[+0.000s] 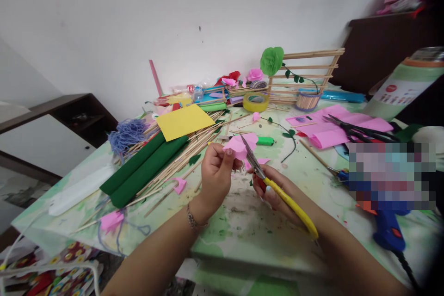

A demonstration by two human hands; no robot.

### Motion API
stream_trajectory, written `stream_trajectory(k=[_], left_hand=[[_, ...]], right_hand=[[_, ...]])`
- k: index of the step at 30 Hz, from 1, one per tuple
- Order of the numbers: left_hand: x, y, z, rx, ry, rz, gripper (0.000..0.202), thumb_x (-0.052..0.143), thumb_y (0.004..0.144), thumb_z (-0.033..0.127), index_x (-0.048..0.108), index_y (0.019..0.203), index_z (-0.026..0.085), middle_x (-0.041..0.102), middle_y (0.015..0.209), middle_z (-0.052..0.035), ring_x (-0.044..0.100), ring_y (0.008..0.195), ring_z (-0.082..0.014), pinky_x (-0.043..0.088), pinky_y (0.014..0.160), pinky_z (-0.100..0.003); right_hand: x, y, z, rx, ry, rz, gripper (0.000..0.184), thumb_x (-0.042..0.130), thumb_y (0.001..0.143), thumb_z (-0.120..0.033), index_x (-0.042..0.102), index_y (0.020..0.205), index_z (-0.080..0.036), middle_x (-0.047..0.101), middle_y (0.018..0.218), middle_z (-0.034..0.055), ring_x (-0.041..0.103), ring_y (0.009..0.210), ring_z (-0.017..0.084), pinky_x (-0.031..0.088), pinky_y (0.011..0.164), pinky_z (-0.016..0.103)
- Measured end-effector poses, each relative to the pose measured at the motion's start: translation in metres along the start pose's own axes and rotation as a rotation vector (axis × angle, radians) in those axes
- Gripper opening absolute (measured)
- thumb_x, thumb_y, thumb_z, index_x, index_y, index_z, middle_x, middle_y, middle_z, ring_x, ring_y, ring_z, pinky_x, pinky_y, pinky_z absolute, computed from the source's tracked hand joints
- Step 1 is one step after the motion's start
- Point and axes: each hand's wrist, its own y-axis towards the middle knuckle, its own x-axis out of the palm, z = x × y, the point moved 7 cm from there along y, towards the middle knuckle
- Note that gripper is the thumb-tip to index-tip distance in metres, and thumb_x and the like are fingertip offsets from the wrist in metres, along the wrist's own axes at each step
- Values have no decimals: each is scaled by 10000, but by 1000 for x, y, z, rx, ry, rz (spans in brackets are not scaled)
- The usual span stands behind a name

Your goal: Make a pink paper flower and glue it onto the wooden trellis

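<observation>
Pinched between the thumb and fingers of my left hand is a piece of pink crepe paper with a rounded, wavy edge. My right hand is closed on yellow-handled scissors. Their metal blades reach up to the right side of the pink paper and overlap it. Whether the blades are cutting at this instant cannot be made out. Just behind the paper lies a bright green cylindrical object, partly hidden. Another pink scrap shows on the table below the blades.
Thin wooden sticks, dark green crepe paper and a yellow sheet lie left. Behind are yellow tape and a stick fence with a green paper flower. Black scissors, a blue glue gun and a bottle stand right.
</observation>
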Motion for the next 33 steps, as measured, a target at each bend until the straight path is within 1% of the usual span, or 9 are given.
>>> stream_trajectory(k=[3,8,12,18,24,28,31,33], left_hand=[[-1,-1,-1,-10,-1,1,342,677,828,444,475,717,192,608,531,31,556,465,-85,450,473,-188],[0,2,-6,-45,-69,-21,312,672,840,411,486,729,188,600,549,37,544,479,-81,445,481,-185],[1,4,-11,-92,-141,-60,272,640,869,381,510,744,178,584,583,41,526,491,-75,434,480,-185],[-1,3,-12,-125,-156,-79,246,613,886,343,519,735,173,571,566,43,512,476,-70,414,470,-180],[-3,6,-14,-111,-133,-79,222,609,882,317,526,730,178,567,551,42,510,472,-79,405,463,-189],[-2,8,-15,-108,-120,-82,218,620,869,326,526,737,180,568,547,39,505,471,-83,409,472,-196],[-1,8,-12,-84,-62,-84,169,620,868,326,558,817,178,573,558,38,501,483,-83,416,486,-195],[-2,7,-9,-32,-14,-74,147,635,859,309,568,902,185,584,595,40,508,497,-83,420,490,-191]], right_hand=[[0,1,2,6,26,4,544,426,878,-683,396,1170,-224,406,780,-11,363,613,127,333,507,251],[-2,2,1,32,26,35,472,465,890,-635,438,1106,-217,393,752,-30,358,582,107,339,510,241],[-5,3,2,76,-33,70,458,531,854,-630,470,1020,-207,408,743,-27,382,634,123,349,549,244],[-7,3,7,97,-58,66,427,578,836,-593,499,1011,-212,447,735,-18,414,643,137,361,544,247],[-7,2,10,131,-19,81,457,595,804,-619,521,993,-209,477,737,-11,433,653,145,356,551,251],[-7,3,13,148,-12,82,481,592,795,-636,526,998,-206,477,737,-11,434,661,149,349,562,256],[-8,3,13,156,-23,91,494,590,793,-640,527,1008,-199,474,746,-7,429,665,150,346,568,260],[-8,3,13,162,-26,93,504,596,788,-638,525,1017,-195,472,744,-6,426,660,150,346,563,260]])
